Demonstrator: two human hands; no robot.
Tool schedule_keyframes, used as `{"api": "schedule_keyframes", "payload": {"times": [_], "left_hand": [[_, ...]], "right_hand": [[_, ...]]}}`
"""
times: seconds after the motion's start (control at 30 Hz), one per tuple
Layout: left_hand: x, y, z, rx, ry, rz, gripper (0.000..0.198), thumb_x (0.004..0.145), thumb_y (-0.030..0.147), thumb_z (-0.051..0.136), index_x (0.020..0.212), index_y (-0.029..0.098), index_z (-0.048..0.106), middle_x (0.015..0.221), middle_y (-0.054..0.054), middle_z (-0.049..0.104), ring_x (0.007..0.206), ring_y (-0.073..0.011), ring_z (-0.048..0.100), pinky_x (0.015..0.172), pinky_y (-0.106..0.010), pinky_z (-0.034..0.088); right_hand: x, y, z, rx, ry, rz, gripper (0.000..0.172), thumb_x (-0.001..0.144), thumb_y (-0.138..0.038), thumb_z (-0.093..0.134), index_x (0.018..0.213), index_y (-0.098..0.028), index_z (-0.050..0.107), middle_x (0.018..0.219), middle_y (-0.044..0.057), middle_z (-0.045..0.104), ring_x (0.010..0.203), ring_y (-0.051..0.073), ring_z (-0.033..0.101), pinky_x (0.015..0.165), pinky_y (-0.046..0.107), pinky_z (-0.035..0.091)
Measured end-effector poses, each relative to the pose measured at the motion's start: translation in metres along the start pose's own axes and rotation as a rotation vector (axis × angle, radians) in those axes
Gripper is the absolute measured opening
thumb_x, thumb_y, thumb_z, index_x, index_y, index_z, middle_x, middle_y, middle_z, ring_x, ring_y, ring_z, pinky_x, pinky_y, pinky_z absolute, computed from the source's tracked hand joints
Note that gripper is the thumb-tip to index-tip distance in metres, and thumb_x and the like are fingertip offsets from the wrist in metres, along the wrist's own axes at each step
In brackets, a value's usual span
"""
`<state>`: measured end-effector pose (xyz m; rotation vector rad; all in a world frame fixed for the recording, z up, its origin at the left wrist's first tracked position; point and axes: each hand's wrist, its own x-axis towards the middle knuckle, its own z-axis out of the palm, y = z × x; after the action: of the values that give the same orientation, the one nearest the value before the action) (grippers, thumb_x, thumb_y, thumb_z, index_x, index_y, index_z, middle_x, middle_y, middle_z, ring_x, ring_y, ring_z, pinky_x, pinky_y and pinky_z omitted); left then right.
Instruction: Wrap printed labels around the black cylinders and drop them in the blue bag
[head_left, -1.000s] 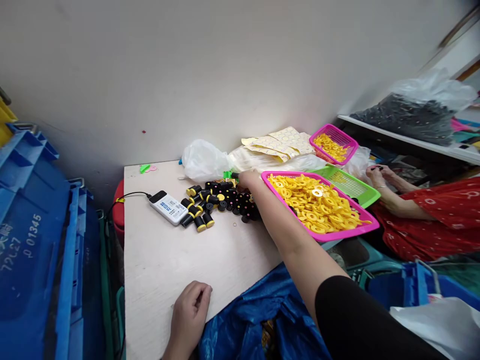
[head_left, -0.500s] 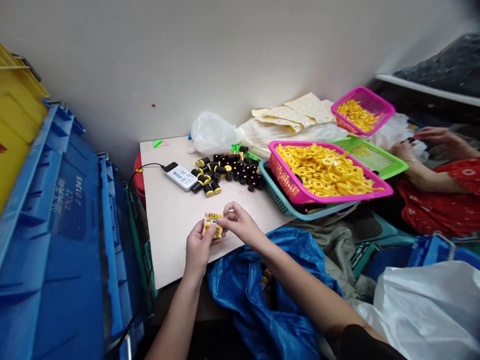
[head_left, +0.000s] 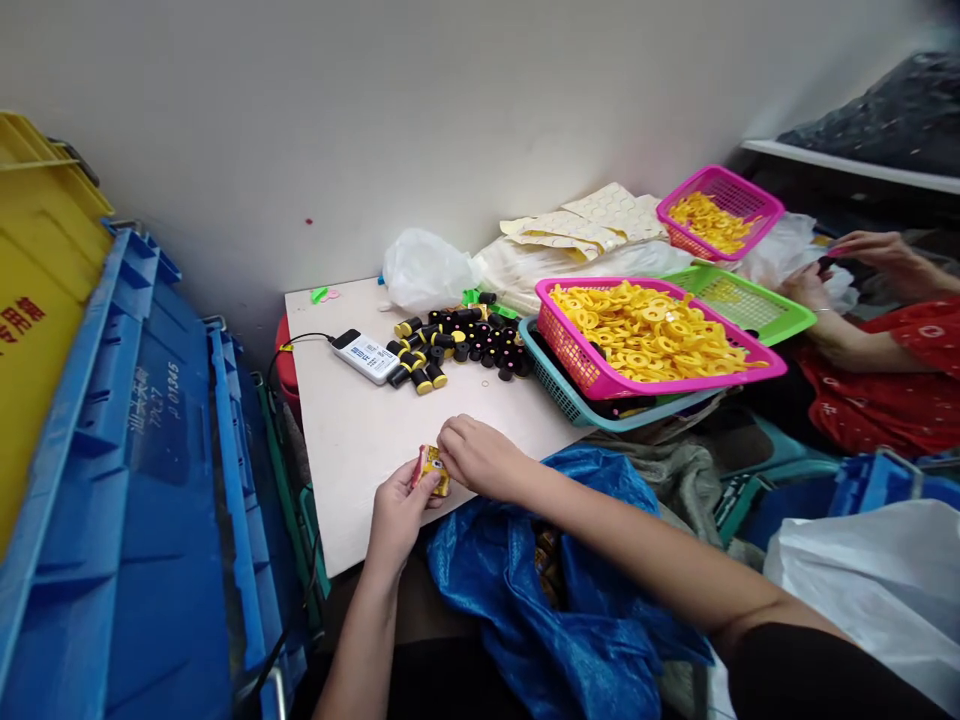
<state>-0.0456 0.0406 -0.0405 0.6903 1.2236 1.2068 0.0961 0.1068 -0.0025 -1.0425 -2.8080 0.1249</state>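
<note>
One white-and-black handheld device (head_left: pixel 365 357) lies on the counter (head_left: pixel 356 445), corded; a tug on its cable could drag it into the nearby black cylinders. Next, your left hand (head_left: pixel 396 508) grips the small yellow printed packet (head_left: pixel 432 467) above the counter's front edge, so pinching too hard might crush it. The loose black cylinders (head_left: pixel 450 340) lie behind, and a bump could set some rolling. Your right hand (head_left: pixel 478 458) has its fingers bunched against the packet's right side; whether they pinch it, you cannot tell. Slack fingers could drop it toward the blue plastic sack (head_left: pixel 487 565). Rightmost, the pink basket (head_left: pixel 570 352) of yellow rings (head_left: pixel 645 330) sits over the teal basket (head_left: pixel 556 378); a raised forearm might tip it.
</note>
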Motion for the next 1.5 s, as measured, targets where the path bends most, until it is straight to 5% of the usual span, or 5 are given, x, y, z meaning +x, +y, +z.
{"api": "schedule_keyframes", "payload": {"times": [0.2, 0.47, 0.63, 0.93, 1.5], "left_hand": [[0.002, 0.002, -0.021, -0.018, -0.063, -0.112, 0.051, 0.064, 0.046, 0.077, 0.100, 0.011, 0.065, 0.086, -0.008, 0.071, 0.064, -0.0137, 0.066, 0.052, -0.020, 0.049], [0.020, -0.008, -0.010, 0.101, -0.037, -0.011, 0.042, 0.067, 0.046, 0.073, 0.091, 0.016, 0.055, 0.090, -0.006, 0.071, 0.078, -0.0158, 0.067, 0.071, -0.025, 0.050], [0.050, -0.004, 0.010, 0.557, -0.034, 0.189, 0.028, 0.081, 0.036, 0.060, 0.103, 0.020, 0.057, 0.095, -0.006, 0.069, 0.086, -0.0198, 0.064, 0.078, -0.030, 0.046], [0.074, 0.000, 0.029, 1.324, 0.033, 0.533, 0.021, 0.080, 0.020, 0.059, 0.101, 0.020, 0.060, 0.118, -0.012, 0.058, 0.113, -0.0302, 0.047, 0.093, -0.041, 0.039], [0.075, -0.008, 0.009, 1.221, -0.073, 0.503, 0.071, 0.074, 0.025, 0.065, 0.139, 0.015, 0.039, 0.131, -0.013, 0.055, 0.116, -0.0302, 0.049, 0.103, -0.043, 0.036]], "right_hand": [[0.048, 0.024, -0.011, -0.100, -0.262, -0.083, 0.022, 0.089, -0.022, 0.044, 0.099, -0.010, 0.060, 0.094, 0.015, 0.064, 0.083, 0.023, 0.063, 0.071, 0.032, 0.045], [0.164, 0.137, -0.056, -0.002, 0.109, 0.496, 0.041, 0.085, -0.007, 0.045, 0.126, -0.007, 0.047, 0.123, 0.020, 0.056, 0.110, 0.028, 0.056, 0.092, 0.041, 0.044], [0.101, 0.128, -0.041, 0.192, 0.350, 0.389, 0.028, 0.088, -0.019, 0.050, 0.113, -0.012, 0.061, 0.121, 0.013, 0.060, 0.115, 0.025, 0.053, 0.099, 0.040, 0.041], [-0.062, 0.058, 0.050, 0.640, 0.212, 0.573, 0.020, 0.084, -0.015, 0.056, 0.099, -0.013, 0.068, 0.100, 0.010, 0.070, 0.094, 0.019, 0.063, 0.088, 0.034, 0.047], [-0.012, 0.039, 0.062, 0.824, 0.184, 0.732, 0.029, 0.086, -0.023, 0.055, 0.112, -0.017, 0.067, 0.112, 0.006, 0.070, 0.100, 0.016, 0.065, 0.091, 0.025, 0.047]]}}
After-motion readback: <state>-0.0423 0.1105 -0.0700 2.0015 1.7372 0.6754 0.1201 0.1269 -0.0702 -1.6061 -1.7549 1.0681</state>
